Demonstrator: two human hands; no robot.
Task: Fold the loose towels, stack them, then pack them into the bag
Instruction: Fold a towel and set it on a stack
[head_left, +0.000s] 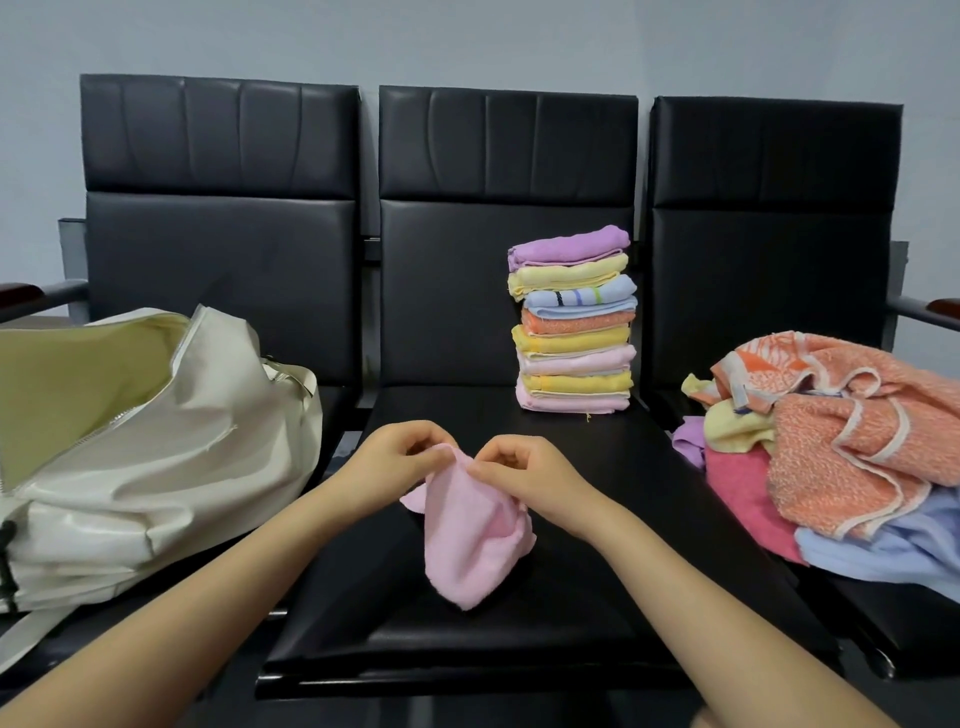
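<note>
**A:** so where's the small pink terry towel (470, 535) at?

**B:** over the middle black padded seat (519, 639), hanging long-ways with its top edge up and the bunched bottom end pointing down at the cushion. The left hand (400, 457) and right hand (524, 473) are both pinched shut on that top edge, close together.

**A:** and around it?

**B:** tall stack of folded pastel towels (574, 327) further back on the same seat. Open cream bag (156, 447) lies on the left seat, loose heap of orange, red and blue towels (852, 457) on the right one.
</note>
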